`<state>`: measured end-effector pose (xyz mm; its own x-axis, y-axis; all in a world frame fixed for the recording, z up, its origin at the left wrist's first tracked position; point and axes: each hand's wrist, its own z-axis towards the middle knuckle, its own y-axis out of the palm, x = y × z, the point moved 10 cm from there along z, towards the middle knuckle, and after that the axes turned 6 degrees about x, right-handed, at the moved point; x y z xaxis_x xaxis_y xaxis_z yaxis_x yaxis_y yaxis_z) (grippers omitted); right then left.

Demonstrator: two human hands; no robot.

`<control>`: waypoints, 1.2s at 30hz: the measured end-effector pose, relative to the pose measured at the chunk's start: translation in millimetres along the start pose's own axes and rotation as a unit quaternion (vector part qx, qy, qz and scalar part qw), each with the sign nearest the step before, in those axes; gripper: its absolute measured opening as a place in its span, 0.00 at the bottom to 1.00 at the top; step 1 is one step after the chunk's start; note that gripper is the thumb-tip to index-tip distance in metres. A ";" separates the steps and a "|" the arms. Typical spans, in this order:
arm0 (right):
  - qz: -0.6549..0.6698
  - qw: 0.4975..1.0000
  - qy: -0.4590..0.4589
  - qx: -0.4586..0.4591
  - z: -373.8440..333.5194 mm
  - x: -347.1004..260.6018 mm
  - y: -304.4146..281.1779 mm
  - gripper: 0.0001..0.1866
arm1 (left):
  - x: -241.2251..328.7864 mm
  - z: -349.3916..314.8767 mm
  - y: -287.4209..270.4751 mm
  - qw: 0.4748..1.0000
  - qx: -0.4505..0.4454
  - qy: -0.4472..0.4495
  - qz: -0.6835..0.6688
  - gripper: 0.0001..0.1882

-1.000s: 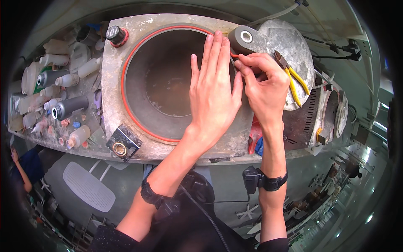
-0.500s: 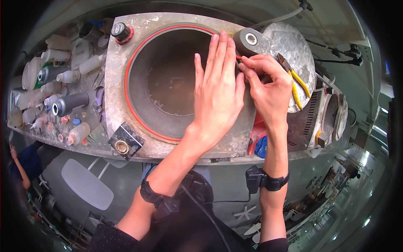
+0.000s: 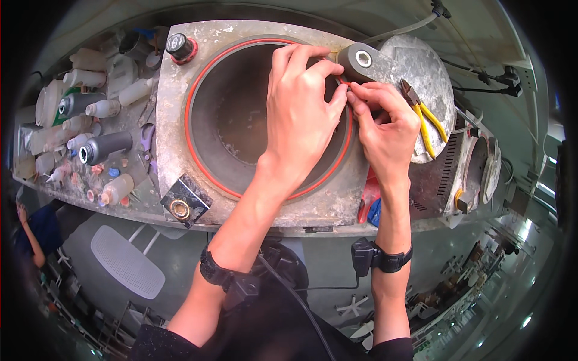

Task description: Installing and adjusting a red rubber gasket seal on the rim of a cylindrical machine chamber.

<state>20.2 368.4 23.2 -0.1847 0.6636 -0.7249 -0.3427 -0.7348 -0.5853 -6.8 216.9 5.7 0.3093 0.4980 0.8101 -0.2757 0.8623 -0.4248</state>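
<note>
A red sealing ring [image 3: 187, 123] runs around the rim of a deep, round grey chamber [image 3: 203, 129] set in a worn metal top. At the rim's far right, my left hand [image 3: 298, 114] reaches across the opening, its thumb and forefinger pinched at the ring. Just to its right, my right hand [image 3: 388, 123] is closed, with thumb and forefinger pinching a red bit of that ring. Their fingertips nearly meet and partly hide the ring there. Yellow-handled cutting pliers [image 3: 425, 123] lie right of my right hand on a round metal lid [image 3: 436, 72].
A grey cylindrical hinge block [image 3: 356, 60] stands behind my hands. A black knob with a red collar [image 3: 180, 47] sits at the far left corner. Several bottles [image 3: 105, 147] crowd the left bench. A black plate with a brass fitting [image 3: 183, 204] lies near the front edge.
My left hand, flat with fingers stretched before, has bent its fingers and brought thumb and forefinger together at the ring. My right hand keeps its pinch in nearly the same place.
</note>
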 end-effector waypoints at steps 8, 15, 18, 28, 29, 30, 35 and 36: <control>-0.010 1.000 0.004 -0.001 0.0 -1.9 -1.8 0.09 | 0.7 -3.5 1.6 1.000 0.014 0.008 0.007 0.10; -0.019 1.000 -0.011 0.006 -1.2 -2.0 -1.0 0.11 | 4.8 -1.6 2.5 0.998 0.012 0.048 0.034 0.08; -0.029 0.999 -0.016 0.006 -1.7 -2.9 -0.8 0.11 | 4.6 -1.7 3.5 0.998 0.016 0.052 0.042 0.08; -0.030 0.999 -0.028 0.003 -0.4 -2.8 -0.8 0.12 | 3.8 -0.6 8.0 0.999 0.001 0.034 0.039 0.08; -0.029 0.999 -0.028 0.001 -0.3 -2.8 -0.7 0.12 | 3.3 0.0 8.4 0.999 -0.003 0.029 0.040 0.08; -0.029 0.999 -0.028 0.002 -0.3 -2.8 -0.8 0.12 | 2.6 0.5 8.7 0.999 -0.006 0.024 0.041 0.08; -0.028 0.999 -0.024 0.004 -0.5 -3.5 0.6 0.12 | 0.0 5.9 8.3 0.998 -0.041 0.024 0.027 0.09; -0.027 0.999 -0.025 0.004 -0.8 -4.3 0.6 0.12 | -0.1 7.1 9.0 0.998 -0.056 0.021 0.029 0.09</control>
<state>21.6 365.0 25.7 -0.2115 0.7081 -0.6737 -0.3601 -0.6972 -0.6198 -15.7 224.0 4.6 0.3351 0.5481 0.7663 -0.1912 0.8360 -0.5143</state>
